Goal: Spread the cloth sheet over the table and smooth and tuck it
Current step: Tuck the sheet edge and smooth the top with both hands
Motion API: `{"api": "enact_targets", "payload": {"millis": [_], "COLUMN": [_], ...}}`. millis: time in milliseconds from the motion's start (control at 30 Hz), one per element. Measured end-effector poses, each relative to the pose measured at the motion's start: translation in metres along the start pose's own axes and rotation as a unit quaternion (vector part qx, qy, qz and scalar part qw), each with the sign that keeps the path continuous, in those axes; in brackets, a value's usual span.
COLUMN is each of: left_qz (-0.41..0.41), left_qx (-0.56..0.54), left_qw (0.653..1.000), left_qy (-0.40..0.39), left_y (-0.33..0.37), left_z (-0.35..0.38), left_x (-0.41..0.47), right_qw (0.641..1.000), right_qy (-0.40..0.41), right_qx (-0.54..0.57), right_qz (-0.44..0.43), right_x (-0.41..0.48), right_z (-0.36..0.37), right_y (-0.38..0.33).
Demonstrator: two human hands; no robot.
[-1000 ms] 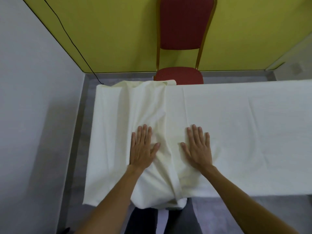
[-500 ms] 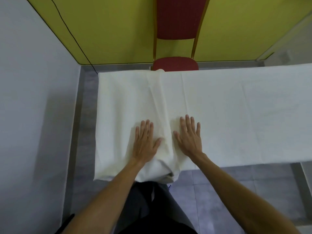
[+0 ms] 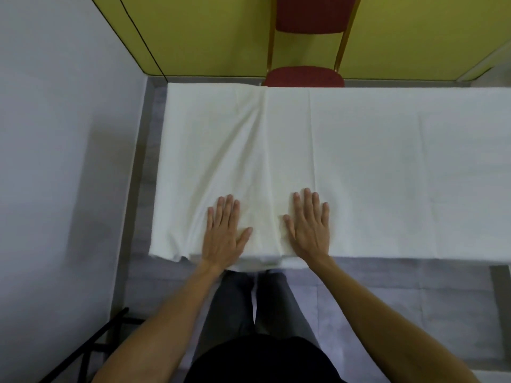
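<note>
Smoothing step: pressing left grip [image 3: 224, 234] and right grip [image 3: 310, 230], released and flat, on the cloth sheet [image 3: 365, 161] over the desk [image 3: 499, 299], near its 6 o'clock edge. Next, probably: pushing the fold [image 3: 266, 186] toward 9 o'clock.

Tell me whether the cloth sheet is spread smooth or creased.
Spread but creased: the cloth sheet lies opened out, yet folds run between the left hand and right hand pressing on it.

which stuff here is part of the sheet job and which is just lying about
In the job: sheet; left hand and right hand, both flat on it.
Lying about: chair; cable on the wall; black stand.
</note>
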State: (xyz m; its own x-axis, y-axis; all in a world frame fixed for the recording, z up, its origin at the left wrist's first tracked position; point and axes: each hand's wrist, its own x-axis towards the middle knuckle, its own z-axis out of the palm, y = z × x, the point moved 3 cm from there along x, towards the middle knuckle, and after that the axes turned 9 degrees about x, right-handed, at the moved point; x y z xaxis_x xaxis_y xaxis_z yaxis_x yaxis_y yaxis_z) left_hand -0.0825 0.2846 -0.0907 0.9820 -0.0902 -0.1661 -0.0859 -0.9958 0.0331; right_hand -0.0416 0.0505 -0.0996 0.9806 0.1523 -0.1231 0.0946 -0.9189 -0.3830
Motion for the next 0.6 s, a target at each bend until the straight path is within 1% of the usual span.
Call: {"api": "enact_targets", "payload": {"millis": [300,433,600], "left_qz": [0.016,0.021,0.015], "left_qx": [0.044,0.054,0.072], "left_qw": [0.999,0.998,0.997], "left_qy": [-0.014,-0.018,-0.035], "left_y": [-0.105,-0.111,-0.116], "left_z": [-0.003,-0.004,-0.010], "left_x": [-0.025,-0.027,-0.036], "right_qw": [1.000,1.000,1.000], "right_qy": [0.013,0.019,0.002], "right_qx": [-0.009,-0.022,-0.021], "right_qz": [0.000,-0.006,-0.001], "right_x": [-0.008,-0.012,-0.013], "right_z": [0.002,0.003,0.003], "right_y": [0.000,-0.004,-0.011]}}
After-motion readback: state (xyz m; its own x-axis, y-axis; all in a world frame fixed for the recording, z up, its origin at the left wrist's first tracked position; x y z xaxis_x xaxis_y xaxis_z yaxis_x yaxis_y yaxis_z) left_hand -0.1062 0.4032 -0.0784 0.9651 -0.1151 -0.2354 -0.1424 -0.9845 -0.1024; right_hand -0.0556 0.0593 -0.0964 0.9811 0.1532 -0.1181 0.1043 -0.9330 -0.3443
